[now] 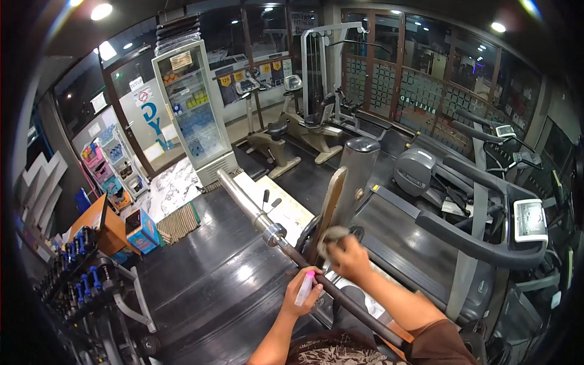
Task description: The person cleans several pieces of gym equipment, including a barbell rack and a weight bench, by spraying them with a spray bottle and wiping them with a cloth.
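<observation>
A barbell (359, 311) runs diagonally across the space in front of me, its shiny thick end sleeve (246, 204) pointing to the far left. My left hand (294, 302) is closed round a small clear bottle with a pink top (304, 291), with the fingers right at the bar. Just above and to the right, my right hand (351, 260) grips a greyish-brown cloth (332, 238), slightly blurred. That cloth is close to the wooden-faced upright (331, 204) beside the bar.
A treadmill (398, 234) stands on the right, with exercise bikes (277, 143) farther back. To the left are a dumbbell rack (91, 286), an orange desk (103, 228) and a glass-door fridge (194, 109). Black mats (201, 267) cover the floor.
</observation>
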### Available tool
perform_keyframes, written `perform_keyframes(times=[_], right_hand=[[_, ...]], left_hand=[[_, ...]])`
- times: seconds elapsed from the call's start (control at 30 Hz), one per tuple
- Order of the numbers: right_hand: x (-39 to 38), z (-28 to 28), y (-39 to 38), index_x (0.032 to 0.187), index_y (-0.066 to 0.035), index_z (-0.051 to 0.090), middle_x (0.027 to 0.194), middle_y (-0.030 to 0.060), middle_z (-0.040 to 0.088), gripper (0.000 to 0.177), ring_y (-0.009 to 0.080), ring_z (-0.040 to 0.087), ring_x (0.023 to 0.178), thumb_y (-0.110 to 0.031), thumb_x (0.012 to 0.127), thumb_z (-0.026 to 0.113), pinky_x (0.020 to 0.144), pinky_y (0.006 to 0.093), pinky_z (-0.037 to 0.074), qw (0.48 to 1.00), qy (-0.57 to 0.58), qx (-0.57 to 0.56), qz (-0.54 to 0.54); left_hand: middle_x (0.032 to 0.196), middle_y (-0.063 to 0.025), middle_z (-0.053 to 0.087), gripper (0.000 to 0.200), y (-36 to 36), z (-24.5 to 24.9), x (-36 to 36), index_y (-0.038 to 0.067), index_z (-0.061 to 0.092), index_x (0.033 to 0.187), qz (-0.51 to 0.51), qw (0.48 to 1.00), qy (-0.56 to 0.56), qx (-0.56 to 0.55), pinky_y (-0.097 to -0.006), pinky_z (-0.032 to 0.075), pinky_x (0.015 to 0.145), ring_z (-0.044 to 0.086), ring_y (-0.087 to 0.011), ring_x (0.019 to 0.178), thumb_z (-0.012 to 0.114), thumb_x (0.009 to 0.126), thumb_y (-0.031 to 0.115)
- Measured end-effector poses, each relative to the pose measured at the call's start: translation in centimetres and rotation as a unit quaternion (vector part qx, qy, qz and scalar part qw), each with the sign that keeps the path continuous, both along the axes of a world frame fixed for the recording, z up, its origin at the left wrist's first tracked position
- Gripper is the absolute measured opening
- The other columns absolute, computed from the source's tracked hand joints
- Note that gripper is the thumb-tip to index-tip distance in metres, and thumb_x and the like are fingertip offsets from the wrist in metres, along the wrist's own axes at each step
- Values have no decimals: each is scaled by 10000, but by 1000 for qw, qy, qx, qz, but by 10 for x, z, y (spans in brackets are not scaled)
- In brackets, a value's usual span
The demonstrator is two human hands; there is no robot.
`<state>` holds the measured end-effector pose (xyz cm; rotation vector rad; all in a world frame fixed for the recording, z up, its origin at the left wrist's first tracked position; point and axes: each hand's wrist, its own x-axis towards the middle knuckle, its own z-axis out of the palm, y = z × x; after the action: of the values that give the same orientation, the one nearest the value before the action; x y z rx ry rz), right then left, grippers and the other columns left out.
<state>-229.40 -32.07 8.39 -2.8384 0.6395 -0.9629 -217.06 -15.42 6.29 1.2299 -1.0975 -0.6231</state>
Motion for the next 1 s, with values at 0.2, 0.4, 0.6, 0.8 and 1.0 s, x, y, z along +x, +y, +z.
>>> perform_keyframes(times=[0.2,0.4,0.6,0.8,1.0], right_hand=[[-32,-63,-2,1314,-245,626,1116,85,534,601,277,615,1049,-233,725,745,683,404,579,975,181,55,117],[-21,101,-21,1302,-191,634,1084,156,567,726,366,668,861,-86,603,801,687,430,587,977,-208,-37,23],[13,112,-14,1394,-194,574,1164,163,497,714,346,612,940,-117,716,784,711,424,560,982,-161,-66,-66],[-6,-28,3,1304,-214,631,1144,142,530,592,285,594,955,-134,724,716,632,369,569,999,5,-26,36],[-42,-67,3,1432,-313,530,1209,159,523,735,341,585,1038,-159,742,731,780,405,577,979,122,101,131]], left_hand=[[813,-3,537,322,5,11,-3,30,607,1185,-39,993,105,39,-238,457,627,538,-81,685,663,869,4],[844,-13,567,328,-2,-2,0,26,602,1168,-13,996,85,39,-232,461,629,539,-77,685,630,855,-64],[858,-18,576,301,0,6,0,14,600,1147,-11,996,72,48,-228,459,636,544,-79,714,645,850,-11],[851,-25,559,275,-6,-7,1,7,608,1148,4,1000,4,-21,-228,467,583,545,-72,671,641,874,10],[823,-20,544,273,-4,0,2,12,612,1147,-25,999,46,1,-235,467,557,555,-72,637,645,876,12]])
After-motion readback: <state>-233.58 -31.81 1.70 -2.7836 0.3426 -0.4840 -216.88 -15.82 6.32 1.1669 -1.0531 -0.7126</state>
